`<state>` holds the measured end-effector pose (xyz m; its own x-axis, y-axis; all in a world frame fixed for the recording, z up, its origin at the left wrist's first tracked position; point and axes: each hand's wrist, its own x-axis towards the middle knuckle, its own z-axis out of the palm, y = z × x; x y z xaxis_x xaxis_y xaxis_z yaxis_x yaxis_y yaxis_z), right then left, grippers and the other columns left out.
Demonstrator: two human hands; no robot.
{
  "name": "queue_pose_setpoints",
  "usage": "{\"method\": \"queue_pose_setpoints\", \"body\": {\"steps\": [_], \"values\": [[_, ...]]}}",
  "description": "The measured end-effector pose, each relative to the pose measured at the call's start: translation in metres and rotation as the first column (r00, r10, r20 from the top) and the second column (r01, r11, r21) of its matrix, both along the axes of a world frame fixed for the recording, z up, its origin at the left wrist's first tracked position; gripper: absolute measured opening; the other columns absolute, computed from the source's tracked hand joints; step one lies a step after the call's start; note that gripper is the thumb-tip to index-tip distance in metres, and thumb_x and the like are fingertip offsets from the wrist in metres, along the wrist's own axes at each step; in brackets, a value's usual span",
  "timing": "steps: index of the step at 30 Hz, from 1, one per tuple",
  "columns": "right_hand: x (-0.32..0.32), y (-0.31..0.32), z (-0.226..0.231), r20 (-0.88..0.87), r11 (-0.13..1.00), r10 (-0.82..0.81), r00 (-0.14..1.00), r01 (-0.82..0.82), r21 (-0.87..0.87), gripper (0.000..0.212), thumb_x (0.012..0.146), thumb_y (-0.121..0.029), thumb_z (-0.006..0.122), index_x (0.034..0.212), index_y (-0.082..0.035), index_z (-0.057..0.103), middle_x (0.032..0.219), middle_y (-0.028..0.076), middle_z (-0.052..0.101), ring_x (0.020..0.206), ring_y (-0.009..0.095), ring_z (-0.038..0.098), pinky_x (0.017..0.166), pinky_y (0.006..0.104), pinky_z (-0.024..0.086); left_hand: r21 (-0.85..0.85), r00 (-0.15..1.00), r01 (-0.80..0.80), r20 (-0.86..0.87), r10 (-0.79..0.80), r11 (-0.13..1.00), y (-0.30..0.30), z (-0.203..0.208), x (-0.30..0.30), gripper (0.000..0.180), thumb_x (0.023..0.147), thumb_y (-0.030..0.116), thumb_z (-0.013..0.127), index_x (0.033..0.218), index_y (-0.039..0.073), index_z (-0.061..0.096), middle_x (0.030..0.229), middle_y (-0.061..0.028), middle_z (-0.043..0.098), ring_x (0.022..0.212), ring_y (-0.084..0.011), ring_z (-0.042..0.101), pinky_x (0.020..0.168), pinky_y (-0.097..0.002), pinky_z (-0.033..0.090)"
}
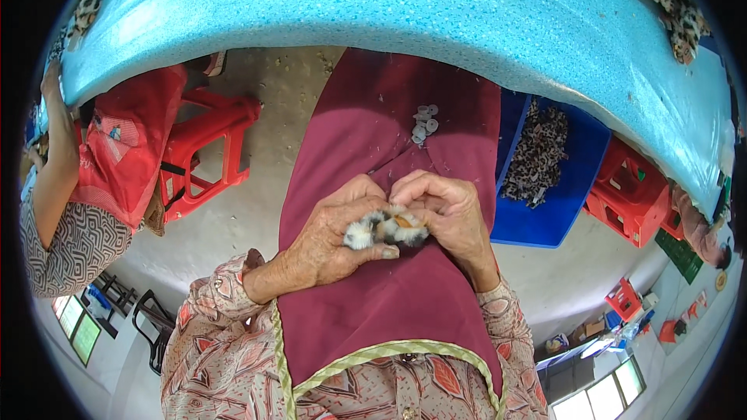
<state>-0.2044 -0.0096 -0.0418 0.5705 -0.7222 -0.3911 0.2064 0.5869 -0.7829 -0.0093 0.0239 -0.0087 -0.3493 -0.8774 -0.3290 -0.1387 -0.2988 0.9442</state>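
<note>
Above my lap, my left hand (pixel 331 237) is closed round a small fluffy plush piece (pixel 401 227) in white, black and orange, thumb along its lower side. My right hand (pixel 443 206) pinches the same plush at its upper right edge. Whether the right fingertips also hold some smaller part is hidden. On the maroon apron (pixel 334 152) across my lap, beyond the hands, lies a small pile of whitish translucent round discs (pixel 424 124).
A table under a blue speckled cover (pixel 373 0) curves across the front. Right of my lap, a blue bin (pixel 537 222) holds many black, white and brown plush pieces (pixel 537 152). Red plastic stools (pixel 210 148) stand at both sides. A co-worker's arm (pixel 61 163) shows at left.
</note>
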Motion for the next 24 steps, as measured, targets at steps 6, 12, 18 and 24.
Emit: {"method": "queue_pose_setpoints", "body": {"steps": [6,12,18,24], "values": [[0.011,0.011,0.018,-0.154,0.935,-0.147,0.977,0.087,-0.343,0.015,0.076,0.01,0.059,0.082,-0.003,0.055,0.082,0.009,0.06,0.071,0.017,0.061,0.062,0.0266,0.048,-0.275,0.992,-0.094,0.059,0.114,0.957,0.001,0.003,0.001,0.029,0.074,0.006,0.074,0.101,0.003,0.063,0.092,-0.0098,0.059,0.085,-0.0221,0.06,0.073,-0.0309,0.048],[0.018,0.008,0.036,-0.012,0.8,-0.158,0.987,0.121,-0.588,0.015,0.075,0.01,0.06,0.082,-0.003,0.055,0.079,0.011,0.06,0.068,0.024,0.061,0.059,0.0315,0.049,-0.544,0.999,-0.054,-0.029,0.046,0.838,0.001,0.01,0.014,0.031,0.072,0.005,0.074,0.099,-0.002,0.061,0.095,-0.0159,0.061,0.08,-0.029,0.063,0.067,-0.0365,0.053],[0.024,0.01,0.042,0.09,0.701,-0.14,0.986,0.164,-0.694,0.027,0.063,0.015,0.059,0.081,-0.003,0.056,0.08,0.012,0.06,0.065,0.026,0.059,0.054,0.0333,0.049,-0.642,0.999,0.042,0.045,-0.017,0.766,0.011,0.011,0.028,0.043,0.062,0.0,0.07,0.102,0.0,0.053,0.101,-0.0164,0.057,0.092,-0.0343,0.061,0.073,-0.0404,0.054],[0.028,0.012,0.042,0.078,0.636,-0.145,0.986,0.153,-0.756,0.029,0.06,0.015,0.061,0.082,-0.003,0.056,0.08,0.012,0.06,0.064,0.026,0.059,0.053,0.0328,0.049,-0.625,0.998,0.006,-0.049,-0.047,0.781,0.009,0.007,0.029,0.041,0.061,0.0,0.07,0.098,0.001,0.051,0.104,-0.017,0.056,0.092,-0.0348,0.06,0.073,-0.0405,0.053]]}}
